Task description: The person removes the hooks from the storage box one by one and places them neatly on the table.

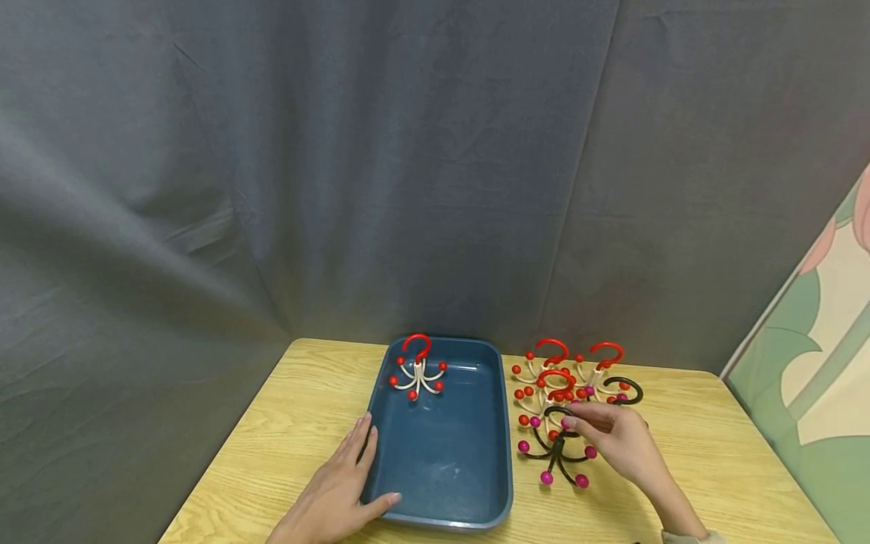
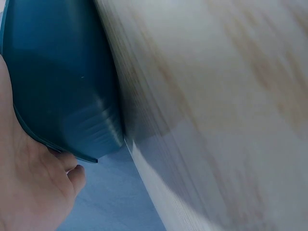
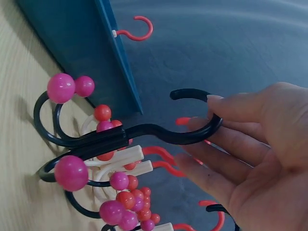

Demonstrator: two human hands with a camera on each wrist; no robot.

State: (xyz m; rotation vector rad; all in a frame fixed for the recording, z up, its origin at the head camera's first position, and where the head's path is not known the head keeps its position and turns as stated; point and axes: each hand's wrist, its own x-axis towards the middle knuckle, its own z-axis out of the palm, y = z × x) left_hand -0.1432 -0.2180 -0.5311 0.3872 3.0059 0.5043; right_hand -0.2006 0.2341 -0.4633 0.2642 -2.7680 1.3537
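Note:
My right hand pinches the hook of a black claw-shaped hanger between thumb and fingers. Its curved arms end in magenta balls and point down at the table; the right wrist view shows the black hook in the fingertips. On the left, my left hand rests against the side of a blue tray, fingers stretched along the wall and thumb over the near corner of the rim. Inside the tray, at its far end, stands a white hanger with a red hook and red balls.
Right of the tray, several white hangers with red hooks stand close together, partly overlapping the held one. Another black hook shows behind my right hand. A grey curtain hangs behind the wooden table.

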